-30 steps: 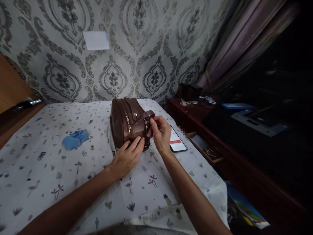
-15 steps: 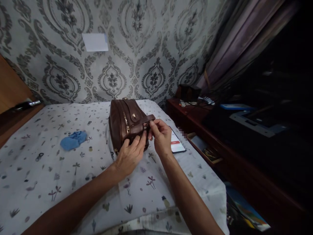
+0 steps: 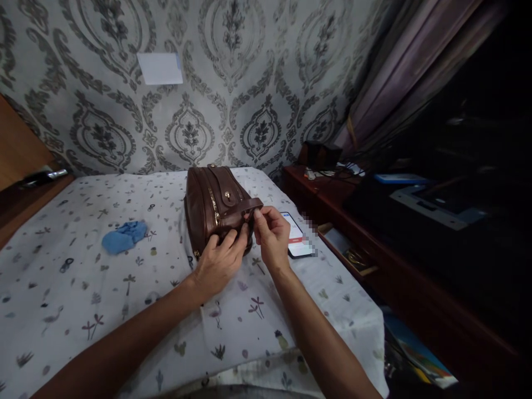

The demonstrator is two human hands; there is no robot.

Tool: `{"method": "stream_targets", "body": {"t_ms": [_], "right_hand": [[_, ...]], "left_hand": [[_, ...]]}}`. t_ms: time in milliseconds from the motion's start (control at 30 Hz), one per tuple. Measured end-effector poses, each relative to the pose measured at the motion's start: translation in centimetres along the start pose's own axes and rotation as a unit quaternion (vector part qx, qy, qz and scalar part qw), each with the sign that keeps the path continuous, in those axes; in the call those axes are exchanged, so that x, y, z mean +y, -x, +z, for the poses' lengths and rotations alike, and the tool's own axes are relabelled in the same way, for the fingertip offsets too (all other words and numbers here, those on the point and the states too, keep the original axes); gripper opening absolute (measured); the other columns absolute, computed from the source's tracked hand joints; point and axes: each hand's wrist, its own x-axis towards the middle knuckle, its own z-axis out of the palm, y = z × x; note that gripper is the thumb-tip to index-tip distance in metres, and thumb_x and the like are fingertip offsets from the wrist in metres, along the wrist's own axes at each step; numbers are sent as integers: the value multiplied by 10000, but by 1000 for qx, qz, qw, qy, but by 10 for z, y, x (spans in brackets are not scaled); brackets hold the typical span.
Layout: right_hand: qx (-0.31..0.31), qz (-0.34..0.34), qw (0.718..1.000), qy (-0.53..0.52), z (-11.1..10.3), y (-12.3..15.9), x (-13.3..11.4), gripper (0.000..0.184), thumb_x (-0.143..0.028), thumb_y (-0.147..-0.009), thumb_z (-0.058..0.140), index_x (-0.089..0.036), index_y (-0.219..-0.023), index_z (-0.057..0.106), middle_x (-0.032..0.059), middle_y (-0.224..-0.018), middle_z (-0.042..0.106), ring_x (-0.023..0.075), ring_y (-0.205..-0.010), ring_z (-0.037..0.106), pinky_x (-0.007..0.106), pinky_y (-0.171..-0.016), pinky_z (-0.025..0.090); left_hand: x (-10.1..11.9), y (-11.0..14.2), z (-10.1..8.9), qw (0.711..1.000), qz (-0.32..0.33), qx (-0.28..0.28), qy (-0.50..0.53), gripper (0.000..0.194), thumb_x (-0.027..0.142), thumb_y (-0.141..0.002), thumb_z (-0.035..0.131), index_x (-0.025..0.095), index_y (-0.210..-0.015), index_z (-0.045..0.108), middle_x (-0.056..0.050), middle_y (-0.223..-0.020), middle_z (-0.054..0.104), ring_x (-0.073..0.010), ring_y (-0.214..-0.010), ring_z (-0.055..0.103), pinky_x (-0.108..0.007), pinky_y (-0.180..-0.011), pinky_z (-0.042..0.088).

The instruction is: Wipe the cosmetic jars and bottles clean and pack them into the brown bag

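Note:
A brown leather bag [image 3: 199, 205] with gold zippers and a small gold clasp rests on the patterned sheet. My left hand [image 3: 220, 260] presses curled fingers against its near end. On the bag's right corner, by the strap [image 3: 245, 208], my right hand [image 3: 272, 233] pinches with thumb and forefinger. Which small part lies between those fingertips is hidden. Just beyond the right hand, a phone [image 3: 297, 252] with a lit screen lies flat, partly covered by that hand.
A crumpled blue cloth [image 3: 124, 237] lies on the sheet to the left. Along the right side runs a dark red wooden desk [image 3: 307, 191] with cables on top and an open drawer [image 3: 347, 255]. The patterned wall [image 3: 224, 133] closes off the far side.
My right hand has shifted slightly down at the bag's corner, and more of the phone's screen shows. My left hand stays nearly in place against the bag.

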Motion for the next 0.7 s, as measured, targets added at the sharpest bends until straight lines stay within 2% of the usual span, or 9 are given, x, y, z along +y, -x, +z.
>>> {"method": "stream_targets", "body": {"t_ms": [167,333,533,700], "right_hand": [[-7,-3,999,-34,-1,0,5,381,-535,-794,738,-199,-775,558,-33,-680,656,25,-369,305,178,-338,234],[-4,-7,999,-45,-1,0,9,369,-527,-807,729,-204,-782,553,-35,-692,665,28,-365,300,187,-342,242],[1,-1,1000,-15,0,3,7,399,-565,-795,722,-203,-784,554,-32,-687,657,31,-376,305,185,-338,231],[-2,-8,1000,-15,0,3,6,389,-561,-803,715,-201,-785,568,-28,-704,658,30,-380,317,185,-342,237]], "left_hand": [[-2,4,2,999,5,32,-12,393,130,-998,402,118,-1291,663,-104,-1473,563,-235,-1125,603,-351,-711,465],[-3,14,10,998,15,61,-1,398,138,-1004,400,137,-1310,655,-95,-1432,602,-218,-1195,602,-337,-821,477],[-4,16,12,999,26,21,17,410,138,-998,420,153,-1351,627,-121,-1455,575,-235,-1258,591,-330,-847,488],[-4,16,11,999,24,36,12,413,131,-1001,404,147,-1345,632,-107,-1462,569,-231,-1247,597,-328,-834,490]]}}
